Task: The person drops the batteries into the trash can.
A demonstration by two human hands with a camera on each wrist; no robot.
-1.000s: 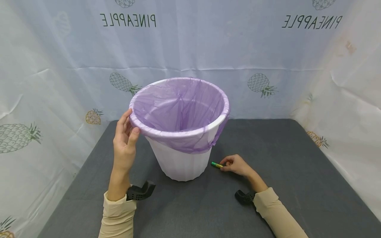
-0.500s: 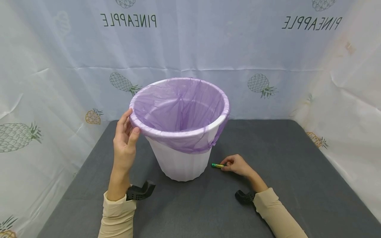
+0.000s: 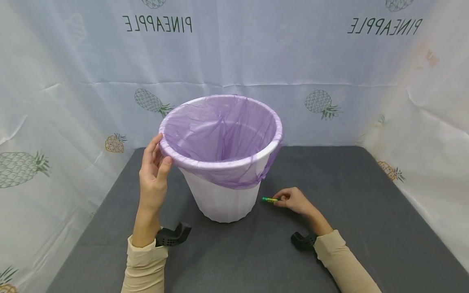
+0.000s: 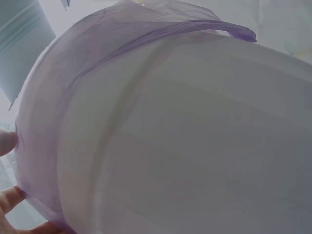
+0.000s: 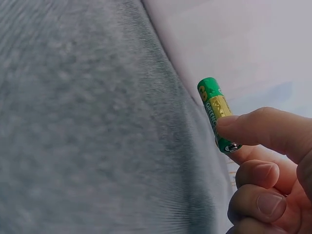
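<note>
A white trash can (image 3: 223,199) stands upright on the dark table, with a thin purple bag (image 3: 223,138) lining it and folded over its rim. My left hand (image 3: 153,179) grips the can's rim at the left, thumb toward me and fingers along the outer side. In the left wrist view the bag-covered rim (image 4: 39,146) fills the left side, and fingertips (image 4: 10,197) touch it. To the right of the can's base, my right hand (image 3: 294,200) pinches a small green and yellow battery (image 5: 217,112) between thumb and index finger, with the other fingers curled below.
The dark grey table (image 3: 329,175) extends on both sides of the can. Behind it hangs a pale curtain (image 3: 249,49) printed with pineapples, and more of the same cloth closes off both sides. Each wrist wears a black camera mount (image 3: 174,235).
My right hand has shifted slightly up and to the right with the battery pinched in it. The left hand and the trash can hold their places.
</note>
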